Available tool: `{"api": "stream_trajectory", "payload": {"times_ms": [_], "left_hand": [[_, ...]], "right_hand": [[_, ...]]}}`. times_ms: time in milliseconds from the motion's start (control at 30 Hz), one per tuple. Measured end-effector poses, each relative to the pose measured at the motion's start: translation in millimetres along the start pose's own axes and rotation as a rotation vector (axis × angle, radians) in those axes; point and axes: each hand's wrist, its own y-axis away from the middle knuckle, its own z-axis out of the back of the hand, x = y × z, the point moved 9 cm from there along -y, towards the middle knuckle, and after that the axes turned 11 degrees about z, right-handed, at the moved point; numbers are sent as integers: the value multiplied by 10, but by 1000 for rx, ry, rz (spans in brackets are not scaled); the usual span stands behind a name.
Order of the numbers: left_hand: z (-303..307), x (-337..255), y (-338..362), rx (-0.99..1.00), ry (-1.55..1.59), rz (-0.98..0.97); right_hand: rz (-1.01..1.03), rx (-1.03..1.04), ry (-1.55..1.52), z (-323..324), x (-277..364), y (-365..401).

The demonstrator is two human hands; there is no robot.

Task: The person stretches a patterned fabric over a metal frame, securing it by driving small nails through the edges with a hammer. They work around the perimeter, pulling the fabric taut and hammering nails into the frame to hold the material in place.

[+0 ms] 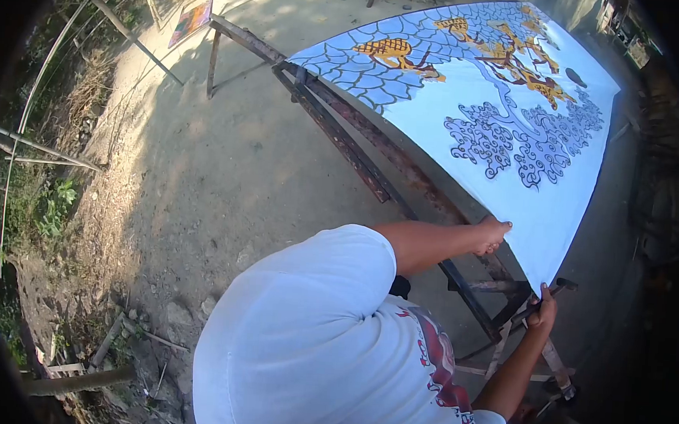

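A large painted cloth (429, 113), white and blue with orange figures and dark curling lines, stretches away to the upper right. My left hand (493, 235) is closed on its near side edge, a little way from the narrow lower corner. At that corner, my right hand (543, 309) grips the cloth with the thumb on top, close against the end of a dark bar. The fingers of both hands are partly hidden. Long wooden rails (388, 157) run beneath and beside the cloth's left edge.
Crossed frame supports (496, 297) stand below my hands. A small colourful panel (190, 24) leans at the upper left near a wooden leg. Bare ground (227, 168) lies to the left, with poles (126, 28), stones and plants along its border.
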Motion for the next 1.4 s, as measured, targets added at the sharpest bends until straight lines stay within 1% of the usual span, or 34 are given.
{"api": "stream_trajectory", "payload": {"times_ms": [33, 133, 167, 200, 233, 267, 300, 333, 433, 467, 533, 667, 733, 800, 867, 900, 1000, 1100, 1133, 1200, 1267, 1367, 1400], "left_hand": [[-4, 23, -21, 5, -8, 9], [29, 72, 29, -14, 58, -16], [42, 75, 56, -13, 71, -10], [24, 87, 60, 28, 82, 2], [-5, 98, 78, 48, 98, 16], [-32, 148, 35, 113, 114, 35], [-18, 178, -19, 122, 114, 50], [-25, 179, 30, 75, 115, 57], [-10, 204, 36, 36, 119, 84], [-59, 206, 35, 55, 95, 104], [-31, 200, 40, 27, 94, 102], [-1, 198, 56, 9, 40, 131], [14, 161, 54, 20, 6, 80], [9, 170, 39, 12, 13, 78], [12, 155, 53, 10, 44, 53], [5, 153, 37, 10, 50, 50], [19, 186, 36, -26, 82, 17], [-32, 147, 90, -83, 100, -79], [-50, 171, 90, -102, 117, -85], [-161, 180, 90, -120, 146, -130], [-348, 301, 66, -126, 102, -94], [-911, 590, 57, -74, 12, -28], [-1160, 681, 78, -21, -67, -14]], "right_hand": [[-19, 2, -6, -13, -27, 16], [-1, 99, -89, -104, -14, 62], [-17, 84, -110, -177, 78, 170], [-21, 70, -147, -157, 110, 181], [-17, 36, -116, -156, 186, 253], [-4, -27, -50, -107, 270, 272], [-32, 21, -78, -111, 242, 236], [-38, -8, -48, -79, 273, 233], [-67, -25, -83, -42, 285, 200], [-80, -23, -94, -25, 265, 189], [-94, 5, -57, 13, 233, 172], [-115, -45, -105, 32, 229, 235], [-72, -51, -91, -20, 357, 320], [-42, -46, -74, 40, 336, 290], [-64, 1, 53, 65, 314, 320], [-26, -9, 54, 63, 352, 354], [-29, -40, 39, 104, 276, 398], [-2, -52, 19, 146, 208, 407], [11, -68, 6, 172, 188, 391], [50, -28, 12, 132, 244, 415], [89, 13, 23, 139, 318, 444], [122, 48, 30, 106, 403, 466], [144, 77, 24, 71, 496, 495]]}}
